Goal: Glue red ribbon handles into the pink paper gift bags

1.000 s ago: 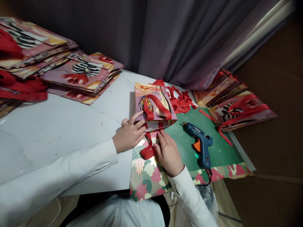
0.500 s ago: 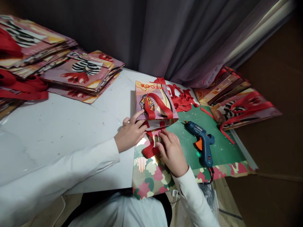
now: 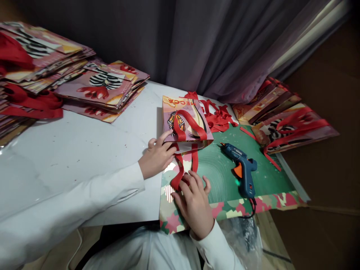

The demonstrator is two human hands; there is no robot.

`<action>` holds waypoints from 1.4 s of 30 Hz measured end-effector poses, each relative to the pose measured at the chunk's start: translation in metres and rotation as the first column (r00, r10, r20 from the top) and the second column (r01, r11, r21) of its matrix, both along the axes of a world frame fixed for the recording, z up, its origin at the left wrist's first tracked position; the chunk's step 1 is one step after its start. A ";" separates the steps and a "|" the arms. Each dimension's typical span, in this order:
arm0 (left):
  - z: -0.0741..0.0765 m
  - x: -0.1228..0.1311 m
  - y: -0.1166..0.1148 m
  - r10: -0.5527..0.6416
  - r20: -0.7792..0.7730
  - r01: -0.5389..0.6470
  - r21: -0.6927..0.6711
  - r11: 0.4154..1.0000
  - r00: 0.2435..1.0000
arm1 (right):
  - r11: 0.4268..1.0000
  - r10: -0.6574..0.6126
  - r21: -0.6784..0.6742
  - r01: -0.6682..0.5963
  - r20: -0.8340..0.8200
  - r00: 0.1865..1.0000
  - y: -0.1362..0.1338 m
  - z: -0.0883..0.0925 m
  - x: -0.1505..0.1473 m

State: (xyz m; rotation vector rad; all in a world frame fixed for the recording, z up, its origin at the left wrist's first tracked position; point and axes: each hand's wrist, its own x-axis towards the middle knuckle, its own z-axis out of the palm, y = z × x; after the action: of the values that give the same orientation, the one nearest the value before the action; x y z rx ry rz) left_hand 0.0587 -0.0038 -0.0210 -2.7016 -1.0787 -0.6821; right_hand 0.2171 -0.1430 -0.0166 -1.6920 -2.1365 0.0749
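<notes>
Paper bag (image 3: 189,130), L hand (image 3: 157,159) at open edge, glue gun (image 3: 244,167) well apart

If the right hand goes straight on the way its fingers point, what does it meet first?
Probably the near ribbon, right at the right hand; whether they touch is unclear.

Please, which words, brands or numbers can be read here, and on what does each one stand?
"MECCA": red, upside down in view, on the paper bag at the left hand.
Glue gun: pale marking, too small to read.
Stacked bags: faint print, too small to read.
</notes>
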 end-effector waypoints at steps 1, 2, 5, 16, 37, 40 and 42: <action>0.000 0.000 0.000 -0.003 0.008 0.003 -0.009 1.000 1.000 | 1.000 0.012 0.003 -0.012 0.004 1.000 0.001 0.000 0.002; 0.000 0.000 0.000 -0.006 0.018 0.006 -0.020 1.000 1.000 | 1.000 0.023 0.003 -0.023 0.008 1.000 0.002 0.001 0.005; -0.001 0.000 0.000 -0.014 0.042 0.016 -0.041 0.999 0.999 | 0.999 0.049 -0.012 -0.048 0.011 0.999 0.002 0.005 0.015; -0.003 -0.001 0.001 -0.013 0.018 0.013 -0.018 1.000 1.000 | 0.986 0.142 -0.078 -0.146 -0.046 0.989 0.006 0.034 0.044; 0.004 -0.007 0.002 -0.171 0.034 0.171 0.010 0.985 0.985 | 0.972 0.080 -0.222 -0.078 -0.002 0.997 0.040 0.025 -0.009; 0.005 -0.010 0.004 -0.206 0.045 0.206 -0.016 0.978 0.978 | 0.973 0.083 -0.216 -0.081 0.001 0.997 0.039 0.024 -0.009; 0.005 -0.012 0.005 -0.216 0.046 0.218 -0.021 0.976 0.975 | 0.972 0.086 -0.221 -0.084 -0.002 0.996 0.038 0.024 -0.007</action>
State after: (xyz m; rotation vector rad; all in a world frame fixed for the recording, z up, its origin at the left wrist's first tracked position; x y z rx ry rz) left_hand 0.0463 0.0009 -0.0155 -2.8677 -0.8127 -0.7688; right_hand 0.2105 -0.1046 0.0079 -1.7200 -2.2768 0.3433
